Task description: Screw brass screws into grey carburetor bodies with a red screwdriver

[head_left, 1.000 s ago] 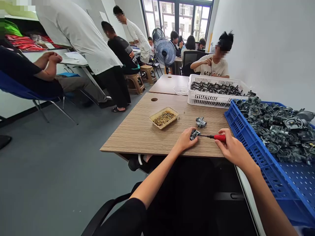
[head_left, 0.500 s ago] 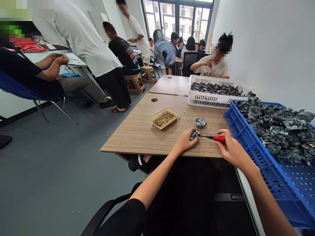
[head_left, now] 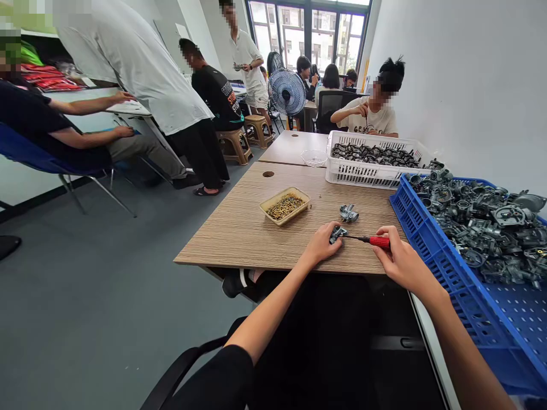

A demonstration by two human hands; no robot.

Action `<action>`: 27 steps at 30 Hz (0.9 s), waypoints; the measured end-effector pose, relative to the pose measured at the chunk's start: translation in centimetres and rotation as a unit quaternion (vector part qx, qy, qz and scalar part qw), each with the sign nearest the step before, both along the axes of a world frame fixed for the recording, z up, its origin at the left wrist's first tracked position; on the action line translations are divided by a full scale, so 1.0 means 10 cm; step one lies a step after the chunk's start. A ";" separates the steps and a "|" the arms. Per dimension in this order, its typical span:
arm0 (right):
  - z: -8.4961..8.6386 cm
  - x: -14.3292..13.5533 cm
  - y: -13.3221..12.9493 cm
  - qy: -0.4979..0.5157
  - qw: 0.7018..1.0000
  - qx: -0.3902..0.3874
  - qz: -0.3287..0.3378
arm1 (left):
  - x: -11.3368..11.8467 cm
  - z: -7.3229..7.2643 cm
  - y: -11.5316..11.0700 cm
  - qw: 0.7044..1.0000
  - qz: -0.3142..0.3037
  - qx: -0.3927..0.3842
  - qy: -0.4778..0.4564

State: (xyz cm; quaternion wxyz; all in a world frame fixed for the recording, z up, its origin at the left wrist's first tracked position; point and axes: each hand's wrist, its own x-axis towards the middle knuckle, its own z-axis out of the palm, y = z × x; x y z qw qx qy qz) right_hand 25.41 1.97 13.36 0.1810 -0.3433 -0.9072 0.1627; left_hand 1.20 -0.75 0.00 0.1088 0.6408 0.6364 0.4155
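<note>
My left hand (head_left: 323,244) is closed around a small grey metal carburetor body (head_left: 337,234), pressing it to the wooden tabletop. In my right hand (head_left: 399,256) is a screwdriver (head_left: 379,242) with a red handle, lying nearly level and pointing left. Its dark shaft reaches the near side of the held carburetor; the exact contact of the tip is too small to make out. A second carburetor body (head_left: 349,213) rests on the table just beyond my left hand. To the left of it stands a cream tray (head_left: 264,210) of small brass-coloured parts (head_left: 286,206).
A blue crate (head_left: 431,245) heaped with carburetors (head_left: 482,210) stands at the right. Behind the work spot is a white basket (head_left: 363,177) of dark parts. Across the table sits a co-worker (head_left: 376,114); other people and a fan (head_left: 287,92) are further back.
My hands, the carburetor and the screwdriver stay almost in place. At the left, a seated person's hands have moved apart, and a standing person at the back has shifted right.
</note>
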 end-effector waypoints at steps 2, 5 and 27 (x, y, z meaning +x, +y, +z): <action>-0.02 -0.01 0.00 -0.010 1.000 0.022 -0.016 | 0.00 0.01 0.00 1.000 0.001 0.000 -0.001; -0.04 -0.03 0.00 -0.047 0.995 0.051 -0.064 | 0.00 0.01 0.00 1.000 0.001 0.000 -0.001; -0.06 0.01 0.00 -0.005 1.000 0.004 -0.024 | 0.00 -0.01 0.00 1.000 0.000 -0.002 -0.005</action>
